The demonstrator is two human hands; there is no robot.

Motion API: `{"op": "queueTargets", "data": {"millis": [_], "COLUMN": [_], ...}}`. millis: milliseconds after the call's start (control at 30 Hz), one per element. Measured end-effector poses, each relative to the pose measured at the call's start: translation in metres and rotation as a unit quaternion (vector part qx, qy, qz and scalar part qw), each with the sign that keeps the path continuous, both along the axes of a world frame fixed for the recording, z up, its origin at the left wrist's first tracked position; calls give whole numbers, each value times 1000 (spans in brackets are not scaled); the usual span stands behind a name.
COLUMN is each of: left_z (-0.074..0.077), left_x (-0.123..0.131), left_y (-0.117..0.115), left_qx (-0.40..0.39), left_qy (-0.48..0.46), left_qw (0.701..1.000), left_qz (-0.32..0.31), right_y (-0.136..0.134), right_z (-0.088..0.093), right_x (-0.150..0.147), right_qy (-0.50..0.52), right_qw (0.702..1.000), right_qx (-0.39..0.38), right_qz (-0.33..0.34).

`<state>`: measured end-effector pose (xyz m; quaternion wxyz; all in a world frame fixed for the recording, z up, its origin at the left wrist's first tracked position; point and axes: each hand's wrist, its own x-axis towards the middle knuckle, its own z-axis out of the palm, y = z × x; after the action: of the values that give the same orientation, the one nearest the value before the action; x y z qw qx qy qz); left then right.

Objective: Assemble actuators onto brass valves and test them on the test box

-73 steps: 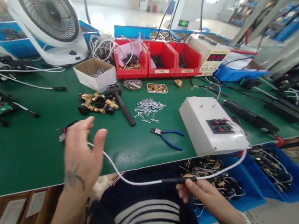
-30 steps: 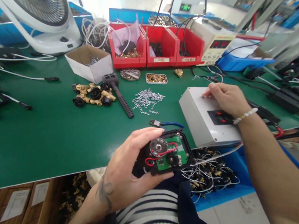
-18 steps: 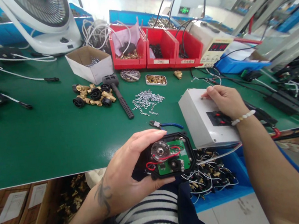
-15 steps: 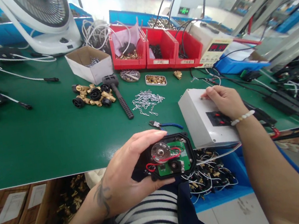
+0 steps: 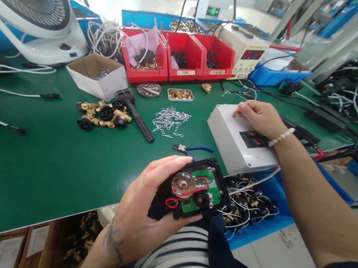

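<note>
My left hand (image 5: 143,212) grips a black housing (image 5: 196,188) with a green circuit board, a round metal disc and red wires inside, held just off the near edge of the green bench. My right hand (image 5: 258,118) rests on top of a white test box (image 5: 229,140), fingertips on its far top face near small switches, above its red and black terminals (image 5: 252,139). A white cable (image 5: 252,182) runs from under the box toward the housing.
Blue-handled pliers (image 5: 192,149) lie between my hands. Beyond are a pile of metal clips (image 5: 169,118), brass and black fittings (image 5: 101,114), a black handle tool (image 5: 136,115), a cardboard box (image 5: 97,76), red bins (image 5: 181,56), a white fan (image 5: 40,27) and a blue crate of wired parts (image 5: 252,203) below.
Earlier my left hand was open over the bench and my right held a cable; now the left holds the black housing and the right rests on the white box. Lately only the view shifted.
</note>
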<state>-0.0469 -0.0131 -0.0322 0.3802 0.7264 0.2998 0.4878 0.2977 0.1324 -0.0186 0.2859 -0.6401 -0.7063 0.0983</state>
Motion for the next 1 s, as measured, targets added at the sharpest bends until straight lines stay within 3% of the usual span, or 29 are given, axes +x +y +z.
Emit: {"op": "queueTargets", "data": {"millis": [833,1000], "left_z": [2,-1], "left_x": [-1,-7], "left_y": [-3,5], "left_qx": [-8,1], "left_qy": [17,30], "left_qw": [1000,999], "left_qz": [7,44], "right_y": [1,0], "right_z": [0,4], "right_x": [-2,7], "right_qy": [0,55], "right_qw": [1000,991], "right_qx": [-2,94], "right_qz": [-6,-79]}}
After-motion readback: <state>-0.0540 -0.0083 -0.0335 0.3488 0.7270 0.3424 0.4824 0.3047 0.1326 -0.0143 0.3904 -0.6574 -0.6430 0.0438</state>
